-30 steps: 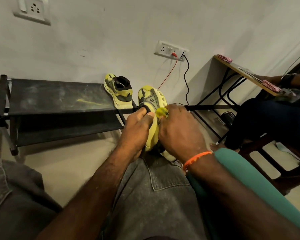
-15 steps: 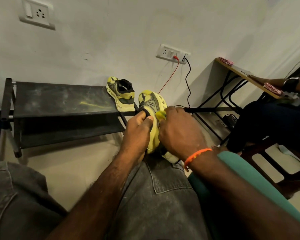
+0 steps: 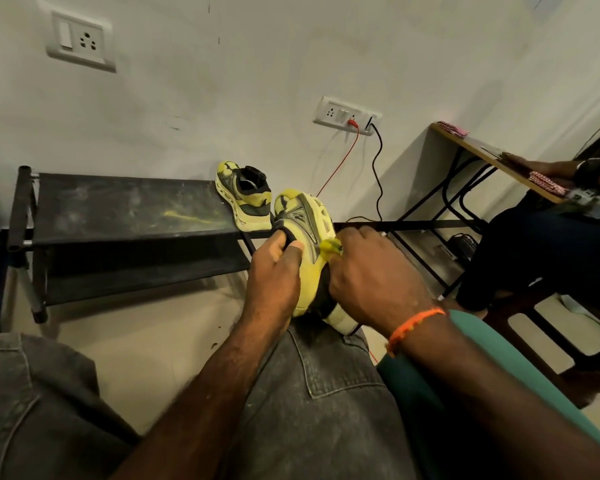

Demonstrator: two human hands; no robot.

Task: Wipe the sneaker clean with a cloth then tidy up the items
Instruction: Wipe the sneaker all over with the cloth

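The black shoe rack (image 3: 118, 216) stands against the wall, the second sneaker (image 3: 245, 197) at its right end. The sneaker (image 3: 307, 244) being wiped rests heel-down on the person's right knee, toe up. The left hand (image 3: 274, 271) clamps its collar, thumb inside. The right hand (image 3: 371, 271) pinches the small yellow cloth (image 3: 329, 245) against the sole edge. Judgement: brace the collar firmly and stroke along the sole. Open floor lies left; the rack rail sits just behind the toe.

Dusty black shoe rack (image 3: 125, 206), one yellow sneaker (image 3: 245, 197) at its right end.
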